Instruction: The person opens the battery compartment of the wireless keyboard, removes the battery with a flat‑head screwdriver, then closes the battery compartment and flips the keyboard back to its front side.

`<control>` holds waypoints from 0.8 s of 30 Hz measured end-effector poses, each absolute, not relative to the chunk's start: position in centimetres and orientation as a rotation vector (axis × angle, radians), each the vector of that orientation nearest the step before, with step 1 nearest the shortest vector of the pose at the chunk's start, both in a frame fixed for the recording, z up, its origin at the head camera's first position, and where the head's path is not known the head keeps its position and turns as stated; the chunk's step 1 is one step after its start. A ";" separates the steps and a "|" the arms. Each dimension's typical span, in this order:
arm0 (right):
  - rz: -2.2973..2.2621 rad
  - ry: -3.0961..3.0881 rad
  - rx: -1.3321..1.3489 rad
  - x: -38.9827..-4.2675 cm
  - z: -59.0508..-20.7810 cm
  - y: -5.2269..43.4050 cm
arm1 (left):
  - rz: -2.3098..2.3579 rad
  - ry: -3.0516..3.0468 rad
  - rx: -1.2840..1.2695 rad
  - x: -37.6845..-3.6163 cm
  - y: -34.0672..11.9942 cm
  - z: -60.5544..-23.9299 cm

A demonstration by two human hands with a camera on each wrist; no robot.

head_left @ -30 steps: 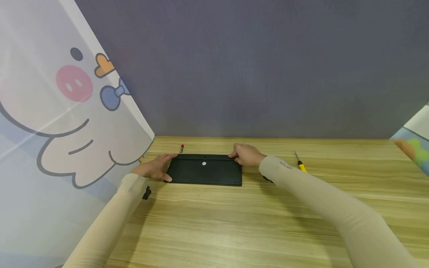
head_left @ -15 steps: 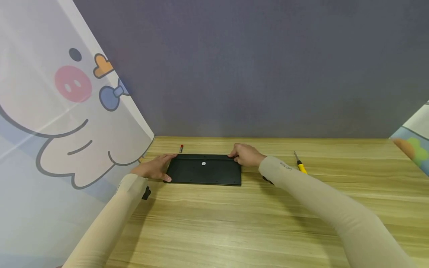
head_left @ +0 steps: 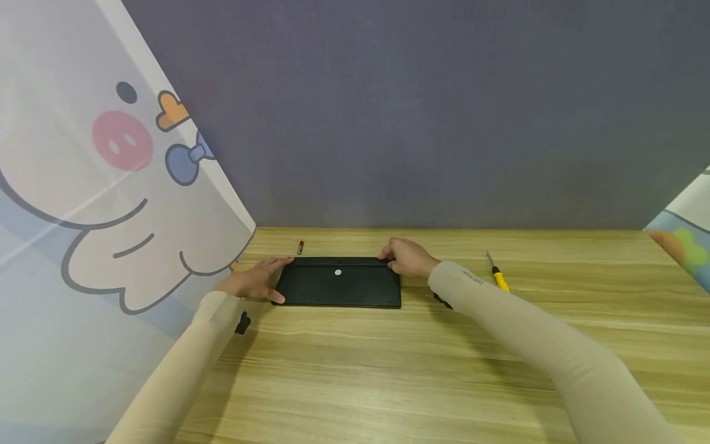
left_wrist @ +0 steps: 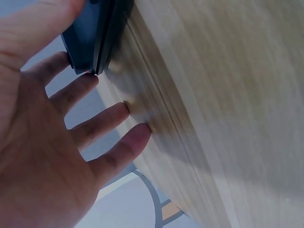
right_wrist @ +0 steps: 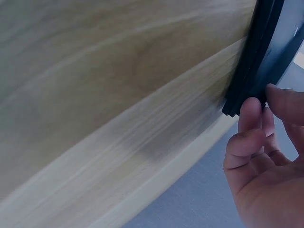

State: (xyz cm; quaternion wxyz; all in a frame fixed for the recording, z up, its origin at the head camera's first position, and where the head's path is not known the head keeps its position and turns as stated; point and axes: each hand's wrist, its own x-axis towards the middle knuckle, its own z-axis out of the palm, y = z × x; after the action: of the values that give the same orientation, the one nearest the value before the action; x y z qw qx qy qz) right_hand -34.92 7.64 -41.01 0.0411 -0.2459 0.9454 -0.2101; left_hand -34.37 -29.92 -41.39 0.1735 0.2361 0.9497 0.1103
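Note:
A black keyboard (head_left: 338, 287) lies underside up on the wooden table, a small white round sticker on its back and a raised strip along its far edge. At its left end is my left hand (head_left: 254, 279), thumb on the near corner and a finger at the far corner. In the left wrist view the fingers of the left hand (left_wrist: 52, 137) are spread and nearly straight, with two tips at the keyboard's edge (left_wrist: 88, 38). My right hand (head_left: 409, 257) pinches the far right corner; in the right wrist view, the thumb and curled fingers of the right hand (right_wrist: 266, 166) meet at that corner.
Behind the keyboard's left part lies a small red and silver battery (head_left: 300, 247). A screwdriver (head_left: 498, 274) with a yellow and black handle rests right of the right forearm. A grey wall (head_left: 421, 123) rises behind the table (head_left: 333, 370), and a cartoon-printed panel (head_left: 138, 246) borders the left side.

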 end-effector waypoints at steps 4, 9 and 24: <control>-0.647 2.893 -0.756 -34.9 -41.0 7.9 | 0.322 2.699 0.697 -34.3 -29.8 -41.5; -0.597 2.908 -0.745 -34.9 -40.7 7.8 | 0.356 2.699 0.700 -34.1 -29.8 -41.5; -0.504 2.847 -0.953 -34.3 -41.1 0.8 | 0.487 2.686 0.609 -32.6 -31.5 -41.0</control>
State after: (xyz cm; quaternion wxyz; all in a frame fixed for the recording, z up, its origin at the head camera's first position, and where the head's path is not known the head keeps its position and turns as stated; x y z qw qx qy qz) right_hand -34.31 0.80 -41.14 0.0487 -0.3126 0.9341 -0.1654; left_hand -32.62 -31.50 -40.97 0.1717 0.2146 0.9461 0.1714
